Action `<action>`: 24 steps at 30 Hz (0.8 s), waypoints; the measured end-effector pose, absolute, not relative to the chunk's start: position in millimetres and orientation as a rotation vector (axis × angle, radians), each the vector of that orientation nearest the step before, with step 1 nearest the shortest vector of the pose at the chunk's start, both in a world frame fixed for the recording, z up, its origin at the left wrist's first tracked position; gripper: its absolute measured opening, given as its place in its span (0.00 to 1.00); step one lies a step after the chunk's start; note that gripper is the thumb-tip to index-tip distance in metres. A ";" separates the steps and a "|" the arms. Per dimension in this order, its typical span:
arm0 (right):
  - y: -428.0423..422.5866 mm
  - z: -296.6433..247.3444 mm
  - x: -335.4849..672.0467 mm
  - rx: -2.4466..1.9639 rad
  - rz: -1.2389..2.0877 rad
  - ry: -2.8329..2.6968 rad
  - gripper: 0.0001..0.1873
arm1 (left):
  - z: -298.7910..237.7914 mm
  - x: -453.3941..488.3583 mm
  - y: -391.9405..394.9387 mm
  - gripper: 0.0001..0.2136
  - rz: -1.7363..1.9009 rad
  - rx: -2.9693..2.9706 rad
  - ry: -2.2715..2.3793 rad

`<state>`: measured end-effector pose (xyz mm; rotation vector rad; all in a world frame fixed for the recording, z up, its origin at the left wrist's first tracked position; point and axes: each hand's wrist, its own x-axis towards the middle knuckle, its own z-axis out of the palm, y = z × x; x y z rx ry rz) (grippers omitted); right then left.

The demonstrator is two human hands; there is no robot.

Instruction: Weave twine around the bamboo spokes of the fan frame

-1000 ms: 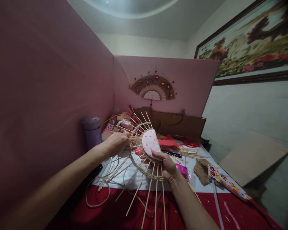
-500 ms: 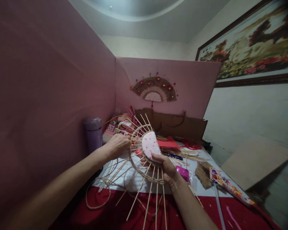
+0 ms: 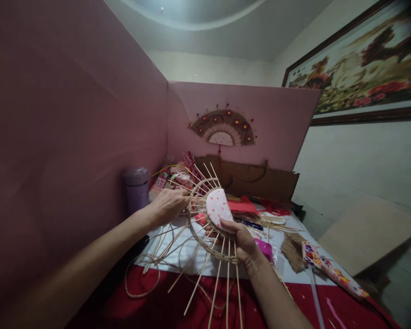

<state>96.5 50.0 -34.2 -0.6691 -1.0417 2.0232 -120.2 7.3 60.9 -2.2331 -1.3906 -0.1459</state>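
My right hand (image 3: 240, 237) grips a half-made fan by its half-round centre (image 3: 219, 206), which is covered in white cloth with red dots; the thumb lies on the front and the fingers go behind. Thin sticks (image 3: 210, 292) radiate from this piece, and an arc of woven twine (image 3: 207, 244) crosses them. At the arc's left edge, my left hand (image 3: 173, 204) is closed in a pinch on the twine; its fingertips are partly hidden. Loose twine (image 3: 142, 296) loops down over the table below.
A finished fan (image 3: 222, 128) hangs on the pink partition. Behind my hands stand a purple bottle (image 3: 137, 192) and brown cardboard (image 3: 281, 183). Red paper (image 3: 243, 205), a magenta packet (image 3: 264, 250) and a flower-patterned hot glue gun (image 3: 332, 269) lie to the right.
The whole view has shifted slightly, so things appear a little further right. Both hands keep their hold on the fan, and the left hand's angle at the twine differs slightly.
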 end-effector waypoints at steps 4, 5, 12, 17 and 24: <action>48.0 -31.3 96.3 -0.677 2.024 -1.061 0.14 | 64.4 -129.6 9.9 0.09 -0.217 -2.181 -1.434; 47.5 -30.7 96.3 -0.666 2.031 -1.064 0.14 | 65.0 -133.1 10.9 0.09 -0.243 -2.173 -1.458; 44.0 -27.6 99.3 -0.644 2.021 -1.070 0.13 | 71.1 -164.0 19.2 0.08 -0.411 -2.108 -1.609; 47.7 -29.2 102.7 -0.647 2.033 -1.024 0.13 | 73.9 -182.0 24.5 0.08 -0.597 -2.076 -1.677; 51.4 -28.0 106.7 -0.683 2.067 -0.928 0.14 | 72.3 -199.1 34.8 0.07 -0.955 -2.073 -1.660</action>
